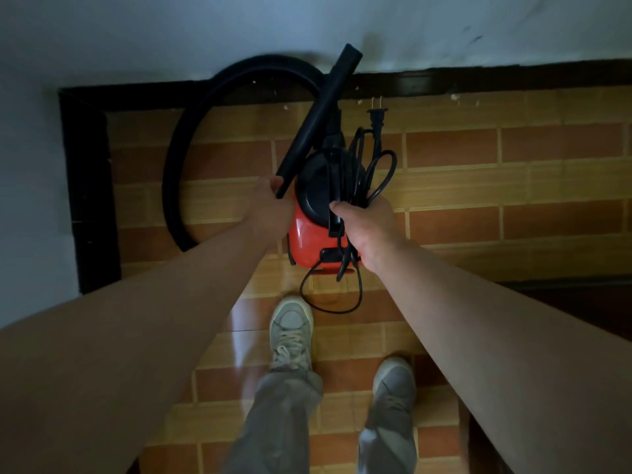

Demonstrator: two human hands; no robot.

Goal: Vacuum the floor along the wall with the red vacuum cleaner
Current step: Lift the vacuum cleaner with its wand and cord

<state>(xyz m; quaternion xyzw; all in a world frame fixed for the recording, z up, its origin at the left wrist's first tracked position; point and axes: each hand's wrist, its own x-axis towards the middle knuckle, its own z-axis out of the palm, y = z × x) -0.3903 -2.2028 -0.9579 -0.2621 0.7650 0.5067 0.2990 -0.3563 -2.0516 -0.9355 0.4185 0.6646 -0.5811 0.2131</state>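
1. Left hand (270,196) grips black rigid suction tube (318,114); right hand (366,227) holds handle (333,181) and bundled black cord (372,165) of small red vacuum cleaner (307,241), near the white wall (307,22).
2. Two-pin plug (376,118) hangs free: vacuuming judged not begun; whole brick-pattern tiled floor (478,186) remains.

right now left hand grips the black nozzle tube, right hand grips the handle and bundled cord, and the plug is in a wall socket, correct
Not the plug: the head view shows it loose at the end of the cord bundle, prongs bare. Left hand on the nozzle tube and right hand on the cord bundle are right.
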